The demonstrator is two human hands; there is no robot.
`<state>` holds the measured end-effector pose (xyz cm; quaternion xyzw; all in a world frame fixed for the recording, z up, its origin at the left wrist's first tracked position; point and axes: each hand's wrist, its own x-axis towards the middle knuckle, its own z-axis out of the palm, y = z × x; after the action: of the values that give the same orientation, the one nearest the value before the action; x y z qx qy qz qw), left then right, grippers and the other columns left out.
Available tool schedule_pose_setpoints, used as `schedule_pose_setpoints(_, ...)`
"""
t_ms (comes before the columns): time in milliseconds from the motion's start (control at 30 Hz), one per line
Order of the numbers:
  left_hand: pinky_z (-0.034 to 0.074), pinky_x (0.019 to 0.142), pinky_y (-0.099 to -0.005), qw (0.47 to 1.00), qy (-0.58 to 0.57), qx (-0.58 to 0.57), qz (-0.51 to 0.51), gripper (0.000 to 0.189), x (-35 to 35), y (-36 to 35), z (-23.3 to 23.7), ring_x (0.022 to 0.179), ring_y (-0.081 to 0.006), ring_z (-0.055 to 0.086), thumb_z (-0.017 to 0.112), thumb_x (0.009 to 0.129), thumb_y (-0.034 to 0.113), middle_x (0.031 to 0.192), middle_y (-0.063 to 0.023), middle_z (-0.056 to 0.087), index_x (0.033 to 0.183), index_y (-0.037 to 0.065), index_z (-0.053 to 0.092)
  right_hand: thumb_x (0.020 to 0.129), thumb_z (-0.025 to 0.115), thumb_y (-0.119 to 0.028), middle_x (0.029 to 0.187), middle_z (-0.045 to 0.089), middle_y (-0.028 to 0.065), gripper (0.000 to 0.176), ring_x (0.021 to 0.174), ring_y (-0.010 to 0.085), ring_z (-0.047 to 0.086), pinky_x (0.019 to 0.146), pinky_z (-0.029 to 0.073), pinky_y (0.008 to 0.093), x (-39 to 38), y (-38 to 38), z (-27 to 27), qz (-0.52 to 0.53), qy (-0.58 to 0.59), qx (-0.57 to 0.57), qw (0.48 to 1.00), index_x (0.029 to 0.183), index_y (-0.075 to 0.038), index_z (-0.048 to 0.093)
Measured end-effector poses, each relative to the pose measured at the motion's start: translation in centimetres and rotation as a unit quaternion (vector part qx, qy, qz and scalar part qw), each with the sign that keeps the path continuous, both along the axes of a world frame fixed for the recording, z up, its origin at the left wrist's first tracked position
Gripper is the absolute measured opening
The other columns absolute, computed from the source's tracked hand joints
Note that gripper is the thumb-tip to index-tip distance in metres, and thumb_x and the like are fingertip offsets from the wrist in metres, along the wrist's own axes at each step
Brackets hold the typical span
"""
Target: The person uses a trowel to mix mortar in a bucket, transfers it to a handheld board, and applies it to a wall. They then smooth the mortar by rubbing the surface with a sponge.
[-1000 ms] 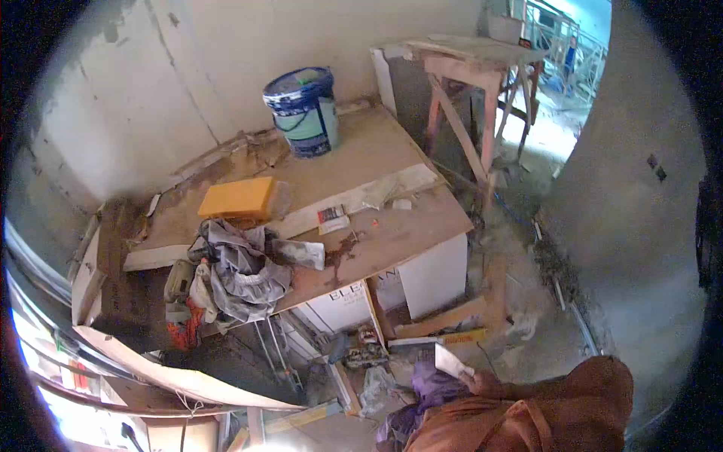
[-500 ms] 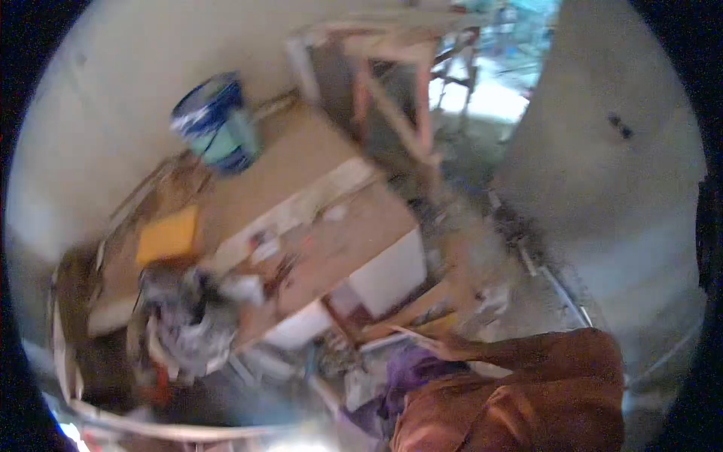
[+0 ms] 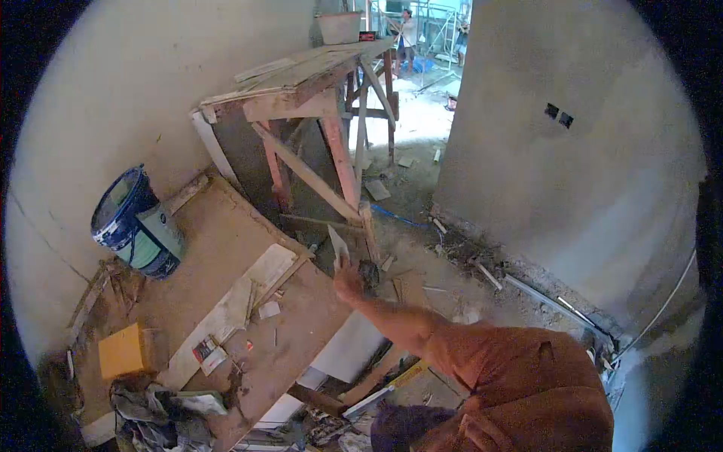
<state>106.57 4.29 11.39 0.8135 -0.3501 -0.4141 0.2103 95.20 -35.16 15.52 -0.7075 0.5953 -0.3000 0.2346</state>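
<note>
My right hand [image 3: 347, 283] reaches out past the edge of the brown board [image 3: 218, 218], its fingers closed on a thin, flat, pale piece [image 3: 337, 244] with a tapered end. What kind of piece it is, I cannot make out. Just beside the fingers is a dark lump [image 3: 368, 274]. The orange sleeve [image 3: 482, 354] of that arm comes in from the lower right. My left hand is out of sight.
A paint-smeared blue bucket [image 3: 139, 226] and a yellow box [image 3: 123, 352] stand on the board. Beyond is a wooden trestle bench [image 3: 301, 83] with diagonal braces. Rubble and a metal strip [image 3: 557, 305] line the right wall. A person [image 3: 407, 38] is far back.
My right arm has stretched out forward, carrying the pale piece away from my body. The view has turned and become sharper, showing more of the bench.
</note>
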Motion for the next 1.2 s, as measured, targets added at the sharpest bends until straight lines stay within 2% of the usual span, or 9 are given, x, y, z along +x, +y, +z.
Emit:
schedule_pose_setpoints(200,0.042,0.084,-0.0462,1.0,-0.001,0.029,-0.011,0.041,0.3,-0.2,-0.7,0.098,-0.0335,0.052,0.038,0.097,0.038,0.109,-0.0178,0.053,0.115,0.004,0.05,0.096,0.044,-0.024,0.115,0.056,0.0288,0.052,0.097,0.044,0.061,0.075,0.049,0.0545,0.7,0.7,-2.7,0.053,0.07,0.089,0.992,0.144,-0.01,0.03)
schedule_pose_setpoints(267,0.041,0.085,-0.0464,0.999,-0.001,0.035,-0.023,0.041,0.7,1.6,-0.9,0.099,-0.0336,0.052,0.038,0.097,0.039,0.11,-0.0179,0.052,0.116,0.004,0.05,0.094,0.047,-0.023,0.113,0.057,0.0254,0.051,0.093,0.0426,0.061,0.081,0.048,0.0535,1.4,-2.8,-11.5,-0.007,0.205,-0.034,0.978,0.141,-0.006,0.035)
schedule_pose_setpoints(300,0.041,0.085,-0.0465,0.999,0.001,0.041,-0.027,0.041,0.7,3.2,0.1,0.1,-0.0337,0.052,0.038,0.097,0.039,0.111,-0.0179,0.052,0.116,0.004,0.049,0.093,0.047,-0.02,0.114,0.058,0.0233,0.041,0.088,0.0412,0.061,0.081,0.047,0.0522,1.3,-2.3,-10.9,0.02,0.205,-0.124,0.971,0.129,-0.001,0.047)
schedule_pose_setpoints(367,0.041,0.086,-0.0467,0.998,0.002,0.051,-0.036,0.042,1.0,6.0,1.5,0.101,-0.0339,0.051,0.037,0.097,0.039,0.112,-0.018,0.051,0.117,0.004,0.049,0.092,0.048,-0.024,0.103,0.06,0.0215,0.027,0.093,0.0387,0.058,0.077,0.046,0.0503,0.1,-1.1,-5.1,0.106,0.147,0.136,0.974,0.105,-0.003,0.059)
schedule_pose_setpoints(400,0.041,0.086,-0.0468,0.997,0.004,0.062,-0.037,0.042,1.0,7.3,2.5,0.101,-0.034,0.051,0.037,0.097,0.039,0.112,-0.0181,0.051,0.117,0.004,0.048,0.091,0.05,-0.023,0.096,0.062,0.0209,0.025,0.094,0.0388,0.058,0.078,0.046,0.0497,0.5,-4.3,-14.8,0.027,0.095,0.015,0.995,0.099,-0.003,0.062)
schedule_pose_setpoints(667,0.039,0.089,-0.0476,0.984,0.021,0.176,-0.025,0.045,1.7,14.2,8.7,0.105,-0.0348,0.049,0.035,0.098,0.04,0.117,-0.0185,0.049,0.121,0.004,0.046,0.099,0.041,-0.03,0.103,0.063,0.0262,0.034,0.092,0.0476,0.059,0.076,0.047,0.0551,1.3,-0.7,-4.3,0.052,0.199,0.065,0.976,0.114,-0.008,0.061)
schedule_pose_setpoints(767,0.039,0.091,-0.0479,0.976,0.027,0.212,-0.036,0.046,2.9,15.0,11.1,0.107,-0.0351,0.048,0.034,0.098,0.041,0.118,-0.0186,0.048,0.122,0.004,0.045,0.101,0.034,-0.034,0.106,0.062,0.0281,0.042,0.092,0.0488,0.06,0.077,0.047,0.056,1.2,-0.5,-3.9,0.036,0.043,0.028,0.998,0.123,-0.006,0.056)
schedule_pose_setpoints(1100,0.037,0.095,-0.0488,0.982,-0.001,0.178,-0.062,0.049,10.5,10.1,14.3,0.112,-0.0361,0.046,0.032,0.098,0.042,0.124,-0.0191,0.045,0.127,0.004,0.042,0.083,0.056,-0.011,0.125,0.052,0.0265,0.047,0.101,0.0408,0.056,0.084,0.046,0.0481,0.5,0.4,-5.7,0.121,0.076,-0.067,0.987,0.129,0.0,0.05)
schedule_pose_setpoints(1200,0.036,0.096,-0.0491,0.981,-0.003,0.175,-0.079,0.05,12.6,9.3,14.0,0.114,-0.0364,0.045,0.031,0.098,0.043,0.126,-0.0193,0.044,0.128,0.004,0.041,0.083,0.057,-0.013,0.122,0.055,0.0236,0.047,0.099,0.0371,0.058,0.082,0.048,0.0462,-0.8,-0.9,-8.2,0.152,0.166,-0.273,0.935,0.128,0.0,0.05)
